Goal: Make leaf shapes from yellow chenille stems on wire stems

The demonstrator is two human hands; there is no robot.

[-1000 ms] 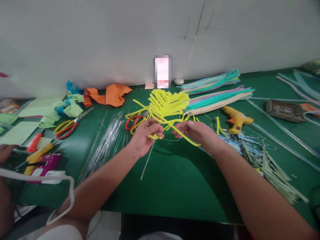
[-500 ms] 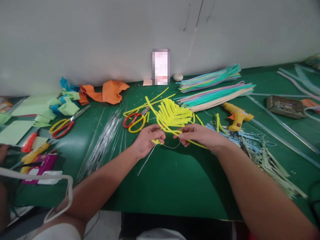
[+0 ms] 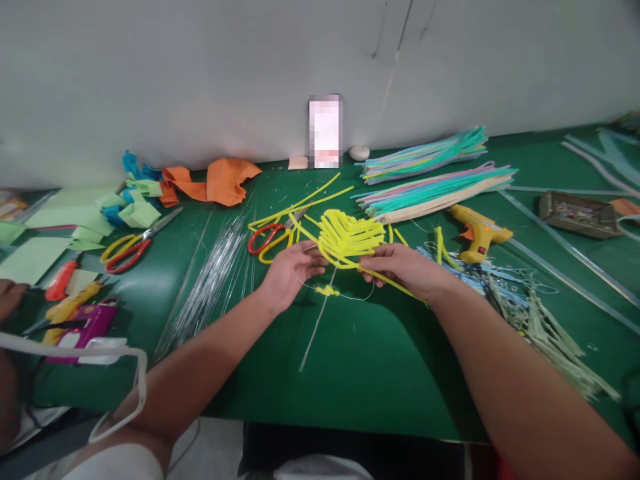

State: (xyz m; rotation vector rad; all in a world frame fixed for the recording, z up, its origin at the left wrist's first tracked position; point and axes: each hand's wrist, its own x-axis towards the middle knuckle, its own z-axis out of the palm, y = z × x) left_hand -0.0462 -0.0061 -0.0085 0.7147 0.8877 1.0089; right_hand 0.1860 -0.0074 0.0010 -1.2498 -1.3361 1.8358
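A yellow leaf shape made of pipe cleaners (image 3: 350, 235) is held over the table, its ribs slanting from a middle line. My right hand (image 3: 400, 267) pinches its lower right edge, where a loose yellow pipe cleaner runs out beneath the palm. My left hand (image 3: 290, 273) is beside the leaf's lower left, fingers apart; whether the fingertips touch it I cannot tell. A wire stem (image 3: 315, 330) hangs down from the leaf, with a small yellow twist (image 3: 327, 291) around it. A fine wire curves between both hands below the leaf.
Red-and-yellow scissors (image 3: 267, 241) lie behind my left hand, a second pair (image 3: 133, 250) farther left. Silver wires (image 3: 213, 287), pipe-cleaner bundles (image 3: 440, 190), a yellow glue gun (image 3: 477, 233) and a small box (image 3: 577, 215) surround the work. Another person's hand (image 3: 10, 297) is at far left.
My left hand has let go of the wire stem and yellow twist and its fingers have spread. The stem now hangs free, and the leaf has tipped to show its face more.
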